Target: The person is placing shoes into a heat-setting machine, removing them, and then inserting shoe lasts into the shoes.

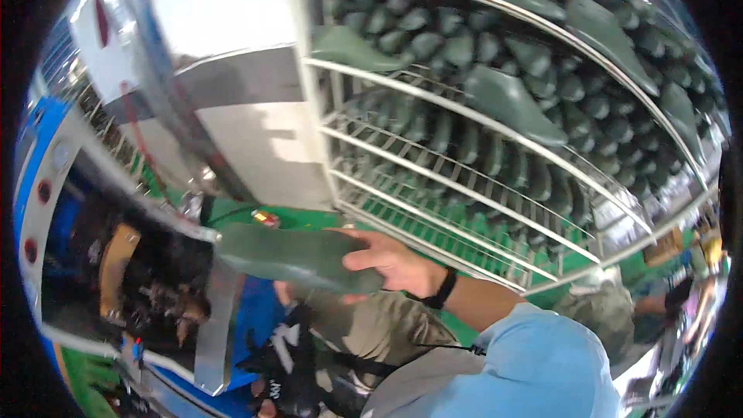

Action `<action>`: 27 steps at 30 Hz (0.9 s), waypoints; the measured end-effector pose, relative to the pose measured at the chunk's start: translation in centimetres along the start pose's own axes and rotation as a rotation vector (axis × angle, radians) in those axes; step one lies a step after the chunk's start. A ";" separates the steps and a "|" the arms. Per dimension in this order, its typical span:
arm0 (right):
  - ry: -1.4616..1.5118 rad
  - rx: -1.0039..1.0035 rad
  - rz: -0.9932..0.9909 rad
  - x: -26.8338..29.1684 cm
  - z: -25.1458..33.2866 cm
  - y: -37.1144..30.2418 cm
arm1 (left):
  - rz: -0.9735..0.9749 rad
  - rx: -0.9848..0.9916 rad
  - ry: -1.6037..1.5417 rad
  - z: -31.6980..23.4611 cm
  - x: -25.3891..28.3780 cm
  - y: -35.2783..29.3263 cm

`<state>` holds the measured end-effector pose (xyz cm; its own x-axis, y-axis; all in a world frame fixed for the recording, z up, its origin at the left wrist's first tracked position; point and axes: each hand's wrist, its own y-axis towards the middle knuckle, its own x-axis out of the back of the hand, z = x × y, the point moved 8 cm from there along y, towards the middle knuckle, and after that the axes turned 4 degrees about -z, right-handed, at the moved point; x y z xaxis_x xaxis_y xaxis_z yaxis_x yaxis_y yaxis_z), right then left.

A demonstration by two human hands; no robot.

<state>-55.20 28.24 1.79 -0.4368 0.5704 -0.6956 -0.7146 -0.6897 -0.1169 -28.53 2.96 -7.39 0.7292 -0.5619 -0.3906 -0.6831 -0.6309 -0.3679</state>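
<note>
My right hand (395, 263), with a black band at the wrist, grips one end of a dark green shoe last (286, 257). The thumb lies on top and the fingers wrap round the far side and beneath. The last is held roughly level, its other end reaching left toward the machine (207, 333). Below the last shows a small patch of skin, seemingly part of my left hand (283, 292); its fingers are mostly hidden, so I cannot make out its grip.
A white wire rack (464, 116) full of green shoe lasts stands ahead and to the right. The machine at left has a blue and white frame and a curved yellowish part (116, 267) inside. Green floor (309, 220) shows between them. Another person (604, 317) is at the right.
</note>
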 end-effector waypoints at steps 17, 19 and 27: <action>1.018 0.923 -0.869 43.6 -4.9 -48.5 | 0.386 -0.124 0.868 -3.2 -14.3 -1.4; 1.085 1.024 -0.966 48.3 -2.3 -50.0 | 0.381 -0.125 0.822 -2.3 -14.9 -2.4; 0.516 1.156 -1.680 57.6 -2.5 -55.2 | 0.439 -0.313 0.759 -4.1 -8.4 -2.8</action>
<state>-39.56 98.00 -33.60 0.8462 -0.0851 -0.5260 -0.1886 0.8755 -0.4450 -32.54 7.25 0.36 0.3139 -0.9141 0.2566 -0.9427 -0.3323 -0.0306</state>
